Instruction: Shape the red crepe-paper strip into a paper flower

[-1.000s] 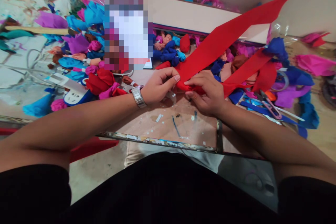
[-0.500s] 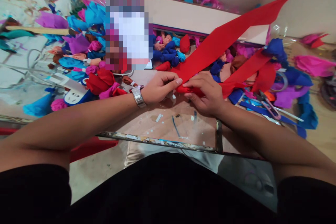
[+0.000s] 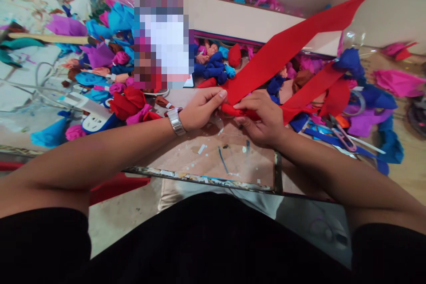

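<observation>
In the head view, the right hand (image 3: 262,117) clamps a red roll (image 3: 230,110) between thumb and fingers, over the bench (image 3: 239,164), back from its front edge. The left hand (image 3: 201,108) (watch (image 3: 176,122) on the wrist) has thumb and forefinger together at the near end of the long red strip (image 3: 279,46); whether they grip the cloth, I cannot tell. Half a second ago that hand sat lower, fingertips almost against the right forefinger; now it is slightly raised, and the roll's end shows between the hands. The strip still slants rightward, away from the bench's front edge.
</observation>
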The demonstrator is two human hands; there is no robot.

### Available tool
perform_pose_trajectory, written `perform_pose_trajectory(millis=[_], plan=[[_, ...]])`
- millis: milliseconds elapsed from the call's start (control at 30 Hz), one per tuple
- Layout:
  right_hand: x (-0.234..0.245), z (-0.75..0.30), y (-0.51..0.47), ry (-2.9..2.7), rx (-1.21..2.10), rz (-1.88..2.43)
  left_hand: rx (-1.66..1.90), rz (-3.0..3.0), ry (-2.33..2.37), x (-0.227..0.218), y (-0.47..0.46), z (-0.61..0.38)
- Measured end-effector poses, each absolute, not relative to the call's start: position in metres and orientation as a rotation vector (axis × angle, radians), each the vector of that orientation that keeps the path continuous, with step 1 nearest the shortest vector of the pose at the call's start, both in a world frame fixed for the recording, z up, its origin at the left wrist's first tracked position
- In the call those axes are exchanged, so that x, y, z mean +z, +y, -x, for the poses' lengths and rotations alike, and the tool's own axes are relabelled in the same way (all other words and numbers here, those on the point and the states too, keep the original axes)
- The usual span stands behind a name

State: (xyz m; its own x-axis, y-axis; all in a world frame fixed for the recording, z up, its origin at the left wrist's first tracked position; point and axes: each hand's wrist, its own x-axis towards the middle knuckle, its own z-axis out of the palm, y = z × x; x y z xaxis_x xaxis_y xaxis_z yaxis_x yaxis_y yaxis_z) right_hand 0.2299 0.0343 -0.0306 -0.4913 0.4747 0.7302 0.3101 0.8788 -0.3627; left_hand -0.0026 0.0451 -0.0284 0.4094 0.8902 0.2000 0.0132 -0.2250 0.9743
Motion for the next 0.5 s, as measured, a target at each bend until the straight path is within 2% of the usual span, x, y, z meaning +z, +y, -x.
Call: perform_pose_trajectory(millis=[500], plan=[[-0.0303, -0.2306, 0.0347, -2.116, 0.242, 0.582, 1.032, -1.667, 0.836, -0.0285, 0.0448, 0.0012]])
